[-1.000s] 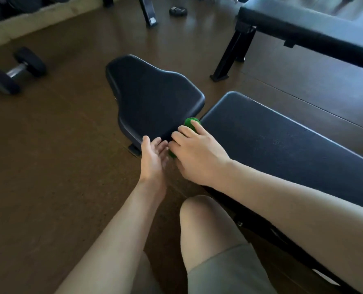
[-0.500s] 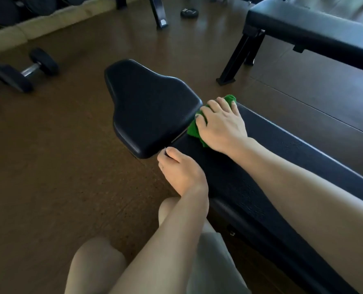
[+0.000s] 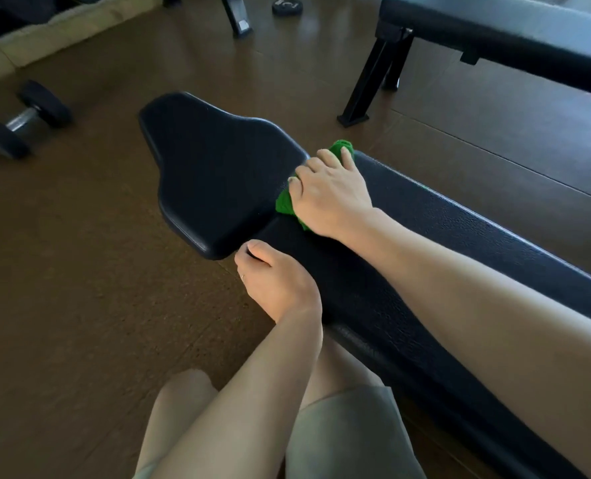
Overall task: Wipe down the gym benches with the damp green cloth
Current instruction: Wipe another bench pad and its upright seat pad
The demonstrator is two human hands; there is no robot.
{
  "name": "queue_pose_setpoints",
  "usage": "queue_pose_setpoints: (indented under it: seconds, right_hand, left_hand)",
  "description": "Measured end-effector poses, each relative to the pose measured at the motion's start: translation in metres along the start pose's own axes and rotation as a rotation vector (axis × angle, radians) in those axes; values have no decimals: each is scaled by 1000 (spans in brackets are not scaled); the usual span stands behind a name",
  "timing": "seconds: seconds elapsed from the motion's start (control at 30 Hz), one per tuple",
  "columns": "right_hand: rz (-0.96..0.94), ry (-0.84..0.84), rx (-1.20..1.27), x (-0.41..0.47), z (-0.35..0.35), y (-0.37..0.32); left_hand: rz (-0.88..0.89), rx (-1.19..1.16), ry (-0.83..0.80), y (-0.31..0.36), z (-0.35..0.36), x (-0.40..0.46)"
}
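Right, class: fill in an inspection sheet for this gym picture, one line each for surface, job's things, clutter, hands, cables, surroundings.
Surface: long black padded bench, with its separate black seat pad.
Job's things: crumpled green cloth at the gap between the pads.
Clutter: black dumbbell and small black weight plate on the floor.
Hands: right hand presses the cloth; left hand grips the bench edge.
Cables: nothing seen.
Surroundings: brown floor; second black bench behind.

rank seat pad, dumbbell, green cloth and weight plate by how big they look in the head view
1. seat pad
2. dumbbell
3. green cloth, mostly hidden under the right hand
4. weight plate, though far from the camera, so unsure against the cloth
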State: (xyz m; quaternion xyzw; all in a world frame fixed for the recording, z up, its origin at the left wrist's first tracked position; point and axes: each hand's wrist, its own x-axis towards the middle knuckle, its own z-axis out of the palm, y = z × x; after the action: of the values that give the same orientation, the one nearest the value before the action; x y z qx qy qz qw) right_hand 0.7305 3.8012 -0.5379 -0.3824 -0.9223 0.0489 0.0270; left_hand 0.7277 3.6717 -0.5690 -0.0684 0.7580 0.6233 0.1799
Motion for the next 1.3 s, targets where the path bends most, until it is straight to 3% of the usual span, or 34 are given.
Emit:
queue_pose_setpoints:
  seconds: [0.1, 0.2, 0.3, 0.5, 0.7, 0.87, 1.07, 1.23, 1.3]
  right_hand:
    - [-199, 68, 48, -46, 1, -10]
    - [-289, 17, 68, -45, -4, -5]
    - [-162, 30, 82, -13, -8, 19]
    - [322, 7, 191, -25, -16, 97]
    - [388, 77, 2, -96, -18, 101]
    - [450, -9, -71, -60, -20, 80]
    - [311, -17, -46, 2, -10, 36]
    - [54, 25, 3, -90, -14, 56]
    - [37, 25, 1, -101, -13, 71]
  left_hand:
    - [6, 1, 30, 0, 0, 1]
    - [-3, 8, 39, 0, 1, 1]
    - [-13, -6, 24, 1, 0, 0]
    - [-7, -40, 35, 3, 1, -4]
    - [-1, -45, 38, 2, 1, -4]
    - [3, -28, 35, 3, 1, -7]
    - [22, -3, 15, 0, -1, -4]
    - [6, -31, 32, 4, -1, -5]
    - [-3, -37, 27, 6, -1, -6]
